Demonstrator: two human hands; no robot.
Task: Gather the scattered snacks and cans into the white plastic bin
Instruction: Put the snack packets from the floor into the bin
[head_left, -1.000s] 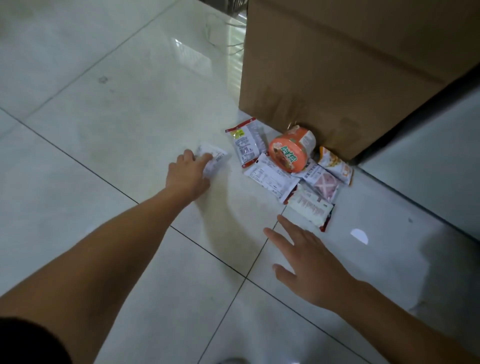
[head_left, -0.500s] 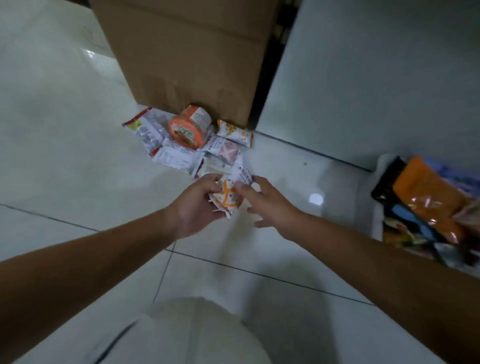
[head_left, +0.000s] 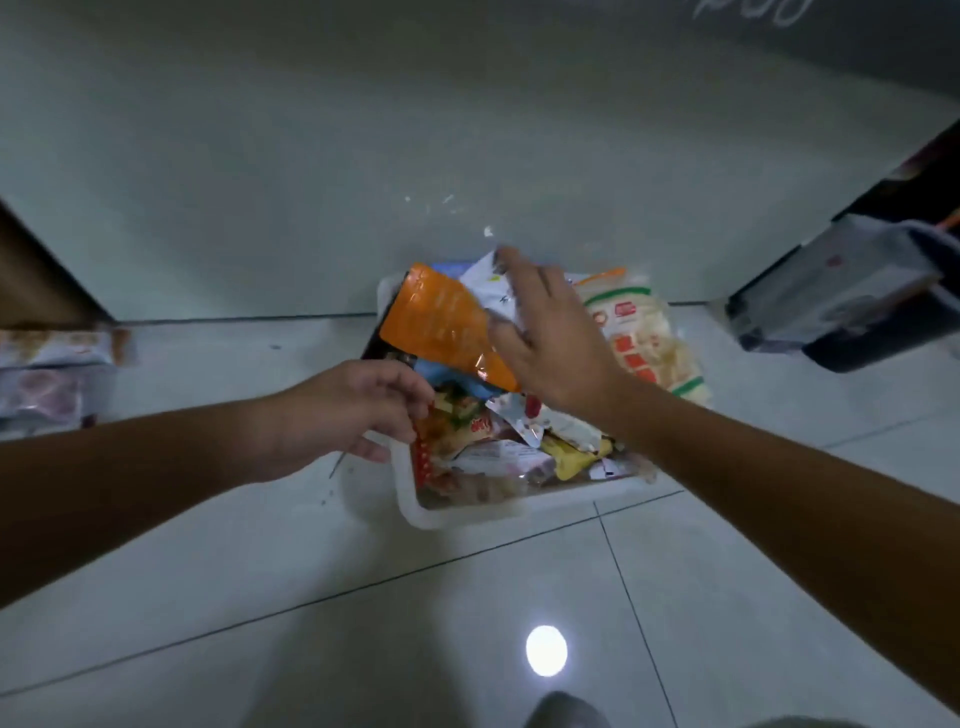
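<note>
- Since half a second ago the small white packet (head_left: 485, 288) has gone from the floor beside the pile to above the white plastic bin (head_left: 415, 512). It is now carried by the right hand (head_left: 550, 338) alone.
- The bin sits on the tiled floor (head_left: 363, 623) at the centre of the frame, against the wall. It is heaped above its rim with wrappers.
- The right hand hovers over the upper middle of the heap. Its fingers are only lightly bent and pinch the packet, which sticks out past the fingertips.
- The left hand (head_left: 353, 415) has its fingers curled at the bin's left rim and seems to grip it to steady it.
- An orange bag (head_left: 441, 322) leans on top of the heap just left of the right hand. A pale cracker bag (head_left: 644, 343) overhangs the right side.
- More snacks (head_left: 52, 374) lie blurred on the floor at the left edge, so the task is not finished.
- Risk: with the heap this full, a packet let go on its slope could slide off onto the floor.
- A knock from the right hand could also tip the orange bag out.
</note>
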